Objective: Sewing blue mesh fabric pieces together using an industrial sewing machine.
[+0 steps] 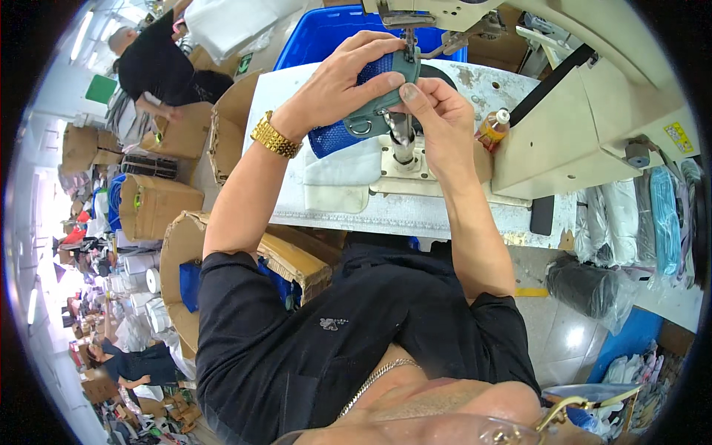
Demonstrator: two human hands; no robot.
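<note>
My left hand (341, 85), with a gold watch on the wrist, grips a small item of blue mesh (334, 139) and grey-green fabric (368, 111) fitted with a metal D-ring. The item sits under the needle area of a cream post-bed sewing machine (565, 133), around its upright metal post (402, 144). My right hand (441, 119) is closed, thumb and fingertips pinching the item's right edge just below the presser foot (408, 46). White padded pieces (337, 189) lie on the white table (278, 89) below the item.
A blue bin (311, 30) stands behind the table. A bottle (493, 130) and dark phone (541, 216) lie near the machine. Cardboard boxes (159, 208) line the left. Two other people (159, 63) (133, 367) appear at left. Wrapped rolls (623, 215) are at right.
</note>
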